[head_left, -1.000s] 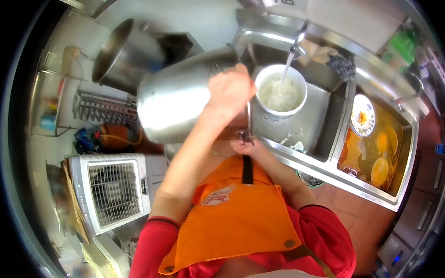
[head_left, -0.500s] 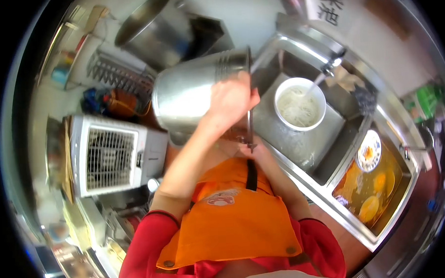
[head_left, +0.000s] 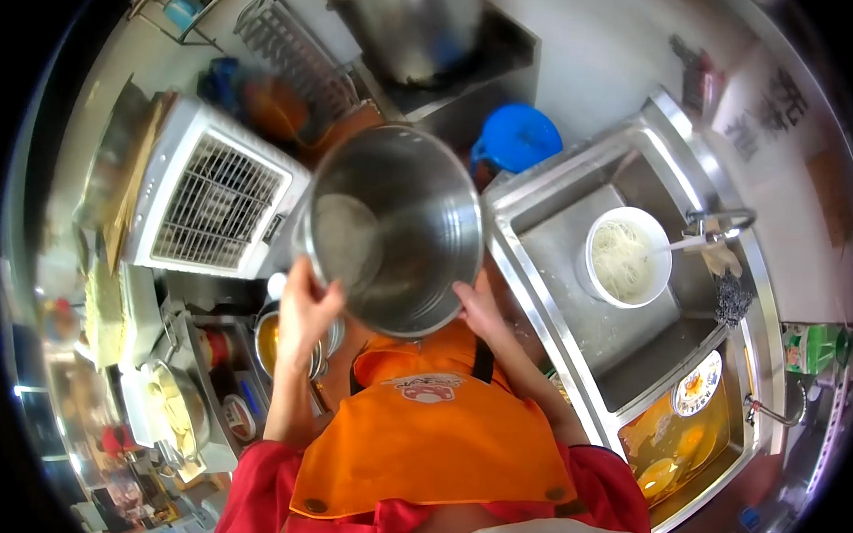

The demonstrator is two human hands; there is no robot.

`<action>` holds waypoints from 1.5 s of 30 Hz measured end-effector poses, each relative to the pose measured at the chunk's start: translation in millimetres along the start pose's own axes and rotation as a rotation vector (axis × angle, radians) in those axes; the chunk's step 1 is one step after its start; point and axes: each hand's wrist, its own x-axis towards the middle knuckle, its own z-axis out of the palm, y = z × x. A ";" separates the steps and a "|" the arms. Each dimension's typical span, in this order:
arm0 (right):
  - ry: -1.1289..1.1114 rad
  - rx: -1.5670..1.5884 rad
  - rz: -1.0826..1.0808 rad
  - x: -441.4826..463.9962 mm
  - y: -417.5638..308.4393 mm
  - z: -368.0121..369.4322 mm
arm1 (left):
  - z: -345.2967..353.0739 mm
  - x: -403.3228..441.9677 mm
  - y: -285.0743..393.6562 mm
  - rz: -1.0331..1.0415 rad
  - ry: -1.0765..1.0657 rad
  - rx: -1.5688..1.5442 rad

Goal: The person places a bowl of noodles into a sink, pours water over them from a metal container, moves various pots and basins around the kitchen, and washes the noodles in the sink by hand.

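Observation:
A large steel pot [head_left: 397,230] is held in front of my orange apron, its open mouth facing me and its inside visible. My left hand [head_left: 311,313] grips the pot at its lower left rim, thumb apart on the metal. At the lower right rim, my right hand [head_left: 478,307] holds the pot with the thumb over the edge. To the right, a white tub [head_left: 628,258] of pale noodle-like strands sits in the steel sink [head_left: 578,299], under a running tap [head_left: 716,226].
A second sink basin [head_left: 725,472] holds orange-brown liquid and a patterned plate [head_left: 696,384]. Beyond the pot are a blue bucket [head_left: 522,137] and another big pot [head_left: 409,27] on a stove. A white air cooler [head_left: 217,189] and bowls of food [head_left: 173,407] are at the left.
The pot has turned from lying sideways to showing its open mouth. My left hand has moved from its right end to its lower left rim. The view has swung left.

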 end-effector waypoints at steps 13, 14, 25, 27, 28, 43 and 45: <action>-0.274 -0.381 0.140 71.3 60.4 213.2 | -149.1 -31.0 -224.3 -0.505 0.335 -0.663; -0.267 -0.386 0.161 73.5 65.4 226.4 | -155.5 -33.0 -239.9 -0.541 0.326 -0.683; -0.339 -0.562 0.266 105.9 98.1 247.8 | -154.4 -28.4 -316.3 -0.829 0.368 -0.770; -0.330 -0.503 0.266 119.7 101.1 236.9 | -137.2 -21.0 -312.6 -0.811 0.424 -0.794; -0.329 -0.471 0.266 127.6 100.9 228.7 | -130.0 -15.0 -306.3 -0.795 0.413 -0.794; -0.207 -0.071 0.796 174.7 25.1 123.7 | -68.7 150.2 -206.5 -0.526 0.087 -0.420; -0.152 0.041 0.716 180.7 31.0 103.6 | -58.6 166.8 -197.4 -0.499 0.067 -0.471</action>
